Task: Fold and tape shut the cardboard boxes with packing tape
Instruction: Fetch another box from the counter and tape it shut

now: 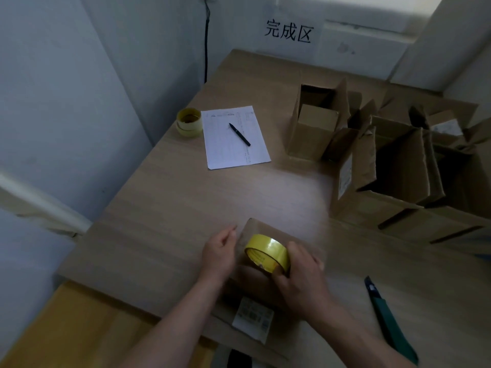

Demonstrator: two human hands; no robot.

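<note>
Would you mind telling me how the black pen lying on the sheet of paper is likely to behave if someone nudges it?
The black pen looks slim and round, so it would probably roll. It seems light and should slide easily on the smooth sheet of paper, which may shift along with it.

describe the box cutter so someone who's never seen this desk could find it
Start at the wooden desk and go to its near right corner. The box cutter lies flat there, right of the right hand holding yellow tape. It is long, slim and dark green, unlike the short black pen.
</note>
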